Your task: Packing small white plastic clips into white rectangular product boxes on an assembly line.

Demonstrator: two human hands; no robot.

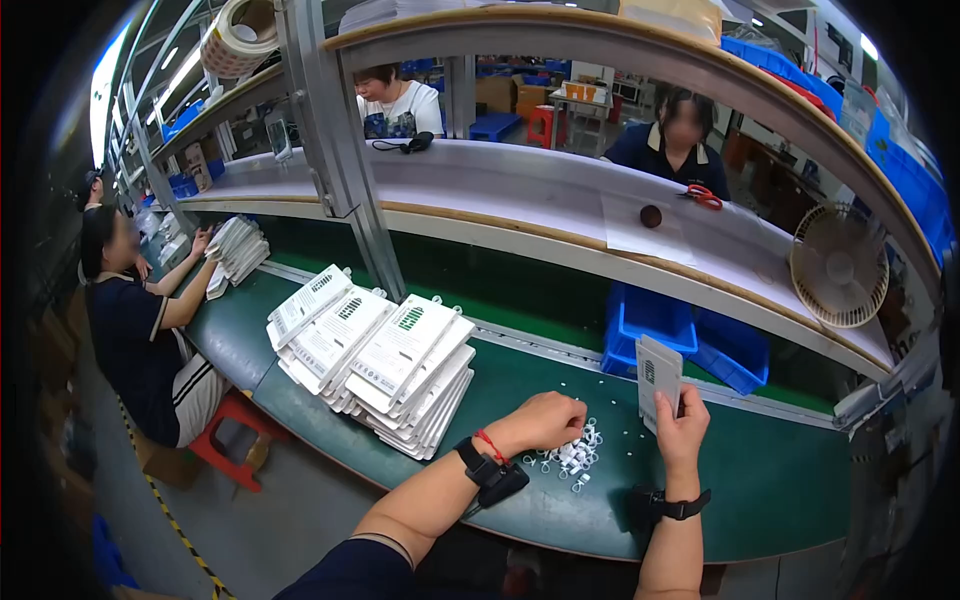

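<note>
My right hand (683,428) holds a thin white box (657,372) with green and dark print upright above the table, its thumb across the front. My left hand (543,421) is at the far edge of a small heap of white plastic loop tags (577,458). Its fingers are curled closed, and what they pinch, if anything, is hidden. Left of that hand lie tall, uneven stacks of similar flat white boxes (405,345), several with a small loop at a corner. Each of my wrists wears a black strap; the left also has a red cord.
Tiny white bits dot the green table (760,480). Blue bins (650,318) stand at its back under a long shelf (540,190) with red scissors (702,196), a dark ball and a fan (840,265). A co-worker (135,310) handles similar boxes at left; two people sit beyond the shelf.
</note>
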